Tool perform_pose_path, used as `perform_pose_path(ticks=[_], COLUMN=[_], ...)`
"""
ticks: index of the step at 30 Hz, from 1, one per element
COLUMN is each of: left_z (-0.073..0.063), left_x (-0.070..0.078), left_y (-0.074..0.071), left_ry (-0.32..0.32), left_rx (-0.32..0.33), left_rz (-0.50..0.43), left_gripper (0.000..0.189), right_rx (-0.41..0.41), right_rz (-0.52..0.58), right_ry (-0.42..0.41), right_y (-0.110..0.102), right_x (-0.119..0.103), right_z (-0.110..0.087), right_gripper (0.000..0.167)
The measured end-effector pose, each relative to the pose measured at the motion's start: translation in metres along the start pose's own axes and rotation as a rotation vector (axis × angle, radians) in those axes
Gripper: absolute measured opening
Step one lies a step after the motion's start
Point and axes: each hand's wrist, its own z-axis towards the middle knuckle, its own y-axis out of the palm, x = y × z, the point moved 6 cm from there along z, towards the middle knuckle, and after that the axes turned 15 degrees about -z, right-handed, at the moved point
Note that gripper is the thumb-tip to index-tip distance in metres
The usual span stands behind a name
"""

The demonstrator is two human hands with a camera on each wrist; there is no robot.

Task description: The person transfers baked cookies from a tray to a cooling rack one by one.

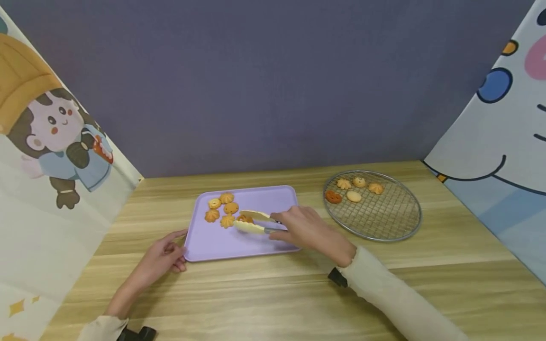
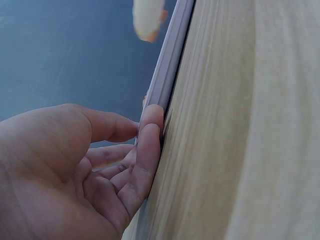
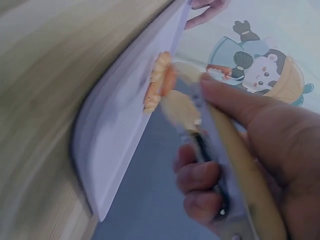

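My left hand (image 1: 159,260) is at the left edge of a lilac tray (image 1: 268,196); in the left wrist view its thumb and fingers pinch the rim. A pair of tongs (image 1: 250,228) with cream scalloped tips is gripped in my right hand (image 1: 309,229), over the middle of the tray. Between the tips shows a brown cookie (image 1: 245,219), partly hidden by them; the right wrist view shows it blurred, close to the other cookies. Several golden cookies (image 1: 212,216), some flower-shaped, lie grouped on the tray's left half.
To the right of the tray, a round wire rack (image 1: 384,220) carries a pretzel-shaped cookie (image 1: 333,197), a pale oval cookie (image 1: 354,196) and a few others. Both stand on a wood-grain table (image 1: 256,298). A dark panel (image 1: 273,94) rises behind, with printed cloths at both sides.
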Motion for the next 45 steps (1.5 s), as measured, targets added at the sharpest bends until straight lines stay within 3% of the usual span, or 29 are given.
perform_pose_path(ticks=[6, 11, 18, 30, 39, 45], left_z=[-0.001, 0.000, 0.001, 0.001, -0.001, 0.000], left_x=[-0.002, -0.002, -0.002, -0.001, -0.001, -0.003], left_y=[0.001, 0.001, 0.000, -0.001, 0.000, -0.001], left_ry=[-0.010, -0.007, -0.002, -0.024, -0.021, -0.031], left_rx=[0.010, 0.012, 0.021, 0.021, 0.020, 0.027], left_rz=[-0.003, -0.011, 0.005, 0.013, -0.009, -0.002], left_gripper=[0.057, 0.057, 0.055, 0.056, 0.057, 0.057], right_rx=[0.104, 0.113, 0.158, 0.267, 0.240, 0.179], right_rz=[-0.088, -0.100, -0.145, -0.095, -0.141, -0.146], right_ry=[-0.041, -0.048, 0.006, 0.075, 0.177, 0.268], right_y=[-0.013, -0.018, -0.022, -0.036, -0.044, -0.046], right_x=[0.005, 0.016, 0.032, 0.060, 0.089, 0.115], right_z=[-0.018, -0.039, -0.071, -0.114, -0.142, -0.157], right_gripper=[0.049, 0.052, 0.055, 0.050, 0.046, 0.053])
